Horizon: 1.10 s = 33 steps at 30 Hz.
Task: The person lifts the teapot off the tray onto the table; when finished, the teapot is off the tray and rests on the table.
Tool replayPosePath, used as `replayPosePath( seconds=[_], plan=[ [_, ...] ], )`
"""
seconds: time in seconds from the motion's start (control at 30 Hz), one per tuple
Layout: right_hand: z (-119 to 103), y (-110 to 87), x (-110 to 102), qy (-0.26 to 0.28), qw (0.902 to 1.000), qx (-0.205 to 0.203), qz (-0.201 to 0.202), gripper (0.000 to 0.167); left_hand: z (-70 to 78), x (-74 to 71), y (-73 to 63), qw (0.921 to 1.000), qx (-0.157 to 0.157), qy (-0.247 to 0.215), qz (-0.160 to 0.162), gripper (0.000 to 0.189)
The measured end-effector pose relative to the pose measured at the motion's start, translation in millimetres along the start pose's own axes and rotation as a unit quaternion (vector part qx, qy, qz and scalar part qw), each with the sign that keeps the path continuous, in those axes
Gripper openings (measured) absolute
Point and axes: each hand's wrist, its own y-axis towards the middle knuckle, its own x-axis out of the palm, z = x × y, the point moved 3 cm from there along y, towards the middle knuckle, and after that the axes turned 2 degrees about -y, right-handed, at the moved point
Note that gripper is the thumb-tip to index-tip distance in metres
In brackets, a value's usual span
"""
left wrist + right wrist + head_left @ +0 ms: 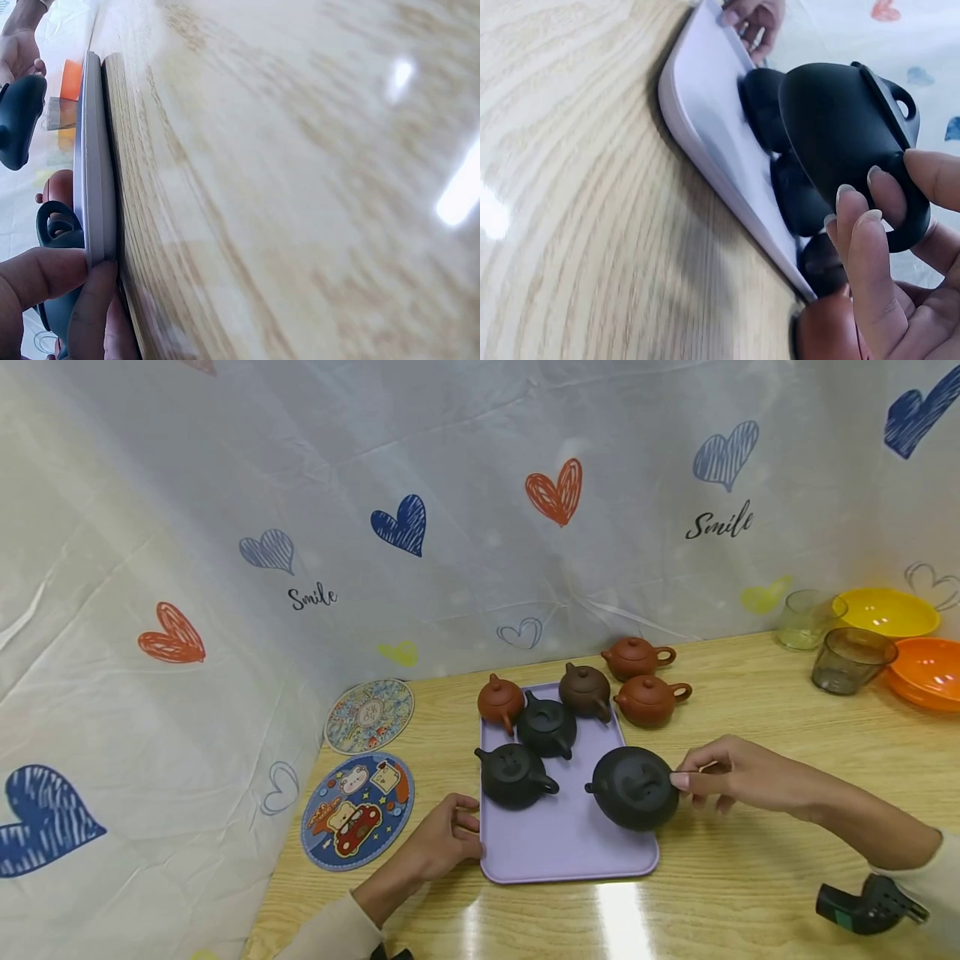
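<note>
Where the right hand (720,775) pinches: a black teapot (636,787), its handle grasped between thumb and fingers (871,277), its body raised above the lilac tray (555,856), spout pointing away from those fingers.
Left hand (442,839): thumb and fingers (91,304) gripping the tray's left rim.
Black pair on the tray: 2 teapots, the nearer pot (513,777) just beyond the left fingers, the farther pot (546,727) past it.
Far tray corners: 1 reddish teapot (500,700) and 1 dark brown teapot (585,691), beyond both hands' fingers.
Outside the tray: 2 orange-brown teapots (648,700) on the table (750,877), beyond the right fingers.
Round mats: 2, left of the left fingers, the blue mat (358,814) nearer, the pale mat (370,716) farther.
Glasses and bowls: smoky glass (840,668), clear glass (797,625), orange bowl (930,672), yellow bowl (892,614), all to the right of and beyond the right fingers.
</note>
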Motion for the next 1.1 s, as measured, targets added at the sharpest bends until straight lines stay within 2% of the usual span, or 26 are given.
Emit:
replayPosePath(
  seconds=[0.33,0.77,1.1],
  plan=[
    [10.7,-4.8,-25.0,-0.013,0.9999,0.003,0.004,0.023,0.5,-0.4,0.6,1.0,-0.001,0.001,0.002,0.062],
    [32.7,-4.0,-50.8,-0.025,0.9992,0.031,0.007,0.025,0.7,-0.1,0.0,1.0,-0.001,0.003,0.002,0.062],
    [53.2,0.0,-66.8,-0.019,0.9972,0.073,0.001,0.03,0.0,-0.3,0.7,1.0,0.001,0.001,-0.001,0.062]
  ],
)
